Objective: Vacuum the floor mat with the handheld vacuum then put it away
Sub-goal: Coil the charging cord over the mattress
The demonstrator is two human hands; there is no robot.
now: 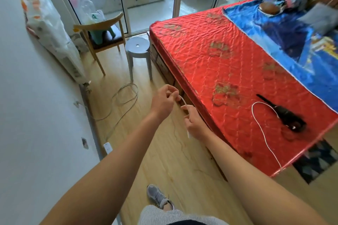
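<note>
Head view: my left hand [163, 103] and right hand [194, 124] each pinch a white cord [183, 102] above the floor, beside the left edge of the red mattress [210, 56]. Black handheld vacuum [285, 115] lies on the mattress near its near edge, untouched.

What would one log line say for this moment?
left hand: pinches white cable | right hand: holds same cable | handheld vacuum: lying on red mattress
</note>
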